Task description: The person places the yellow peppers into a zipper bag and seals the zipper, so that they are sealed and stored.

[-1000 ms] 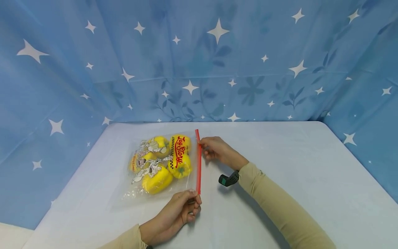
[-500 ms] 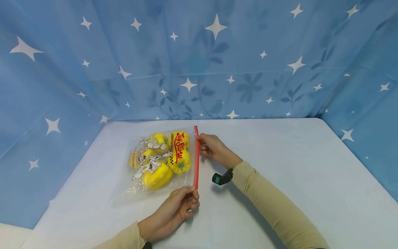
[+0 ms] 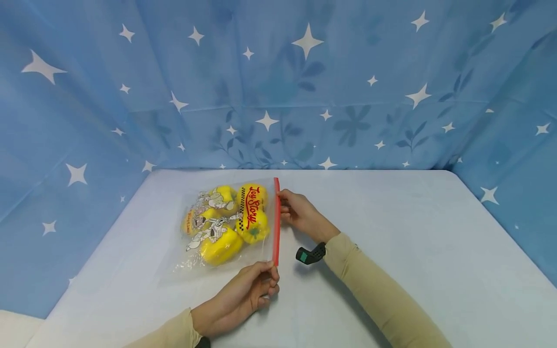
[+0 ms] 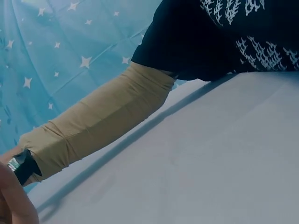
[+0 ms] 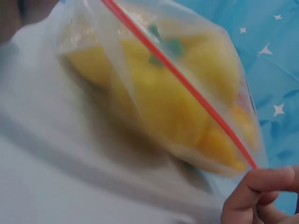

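A clear zip bag [image 3: 191, 266] printed with red "Toy Story" lettering and cartoon figures lies left of the table's middle. Several yellow bell peppers [image 3: 222, 246], one showing a green stem, are inside it. A red zip strip [image 3: 276, 222] runs along its right edge. My left hand [image 3: 243, 297] pinches the strip's near end between thumb and index finger. At the far end, my right hand [image 3: 304, 215] grips the strip with its fingertips, the other fingers curled below. In the right wrist view the strip [image 5: 177, 74] stretches taut and straight between both hands, raised off the table.
A white-covered table [image 3: 391, 241] carries the bag. Blue curtains [image 3: 278, 87] with white stars and leaf prints hang behind and at both sides. A black wrist camera [image 3: 310, 253] sits below my right wrist. The left wrist view mostly shows my right sleeve [image 4: 103, 116].
My right wrist and forearm have shifted a little to the left. Both hands keep hold of the strip's ends, and the bag stays nearly in place.
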A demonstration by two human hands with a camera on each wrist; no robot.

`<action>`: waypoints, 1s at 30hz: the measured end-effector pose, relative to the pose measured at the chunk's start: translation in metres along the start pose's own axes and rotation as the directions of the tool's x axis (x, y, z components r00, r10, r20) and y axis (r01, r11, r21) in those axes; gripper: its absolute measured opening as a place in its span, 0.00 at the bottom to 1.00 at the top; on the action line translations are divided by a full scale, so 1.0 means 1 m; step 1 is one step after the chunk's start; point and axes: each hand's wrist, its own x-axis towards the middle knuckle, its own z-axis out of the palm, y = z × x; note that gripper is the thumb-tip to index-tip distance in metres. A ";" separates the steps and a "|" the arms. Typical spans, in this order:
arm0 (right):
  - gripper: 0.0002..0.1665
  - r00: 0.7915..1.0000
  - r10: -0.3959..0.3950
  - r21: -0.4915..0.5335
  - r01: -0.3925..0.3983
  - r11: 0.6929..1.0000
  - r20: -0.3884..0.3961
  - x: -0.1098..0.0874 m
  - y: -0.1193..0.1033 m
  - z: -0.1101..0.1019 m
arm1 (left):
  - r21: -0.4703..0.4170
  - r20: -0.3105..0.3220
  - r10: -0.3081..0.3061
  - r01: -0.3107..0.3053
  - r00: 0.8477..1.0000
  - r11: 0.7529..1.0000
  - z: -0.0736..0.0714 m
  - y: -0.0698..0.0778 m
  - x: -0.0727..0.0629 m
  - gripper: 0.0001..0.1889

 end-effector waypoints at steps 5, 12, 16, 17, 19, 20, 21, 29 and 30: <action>0.14 0.999 -0.009 -0.154 0.014 0.988 0.034 -0.005 -0.005 -0.009 | 0.095 0.105 -0.093 0.083 0.990 0.992 0.002 0.005 -0.006 0.18; 0.13 0.999 -0.002 -0.244 0.011 0.970 0.037 -0.008 -0.008 -0.017 | 0.243 0.205 -0.105 0.053 0.973 0.969 0.014 0.025 -0.018 0.17; 0.14 1.000 0.002 -0.255 0.006 0.967 0.030 -0.007 -0.006 -0.018 | 0.444 0.161 0.031 -0.100 0.987 0.891 0.020 0.039 -0.019 0.18; 0.14 1.000 -0.003 -0.255 0.011 0.967 0.031 -0.007 -0.006 -0.018 | 0.505 0.159 0.072 -0.144 0.985 0.851 0.022 0.043 -0.019 0.18; 0.14 0.999 -0.014 -0.264 0.022 0.964 0.030 -0.006 -0.006 -0.018 | 0.627 0.174 0.156 -0.231 0.972 0.744 0.023 0.050 -0.019 0.17; 0.15 0.999 -0.019 -0.267 0.025 0.963 0.026 -0.006 -0.006 -0.019 | 0.684 0.180 0.199 -0.268 0.963 0.679 0.024 0.054 -0.018 0.16; 0.15 0.999 -0.024 -0.275 0.029 0.961 0.024 -0.005 -0.006 -0.019 | 0.739 0.188 0.241 -0.299 0.952 0.604 0.025 0.059 -0.018 0.15; 0.18 0.999 -0.044 -0.318 0.043 0.947 0.006 -0.002 -0.005 -0.023 | 0.963 0.210 0.413 -0.261 0.886 0.069 0.030 0.127 -0.004 0.09; 0.18 0.999 -0.045 -0.322 0.045 0.945 0.008 -0.002 -0.005 -0.023 | 0.970 0.207 0.417 -0.241 0.885 0.032 0.029 0.137 0.002 0.09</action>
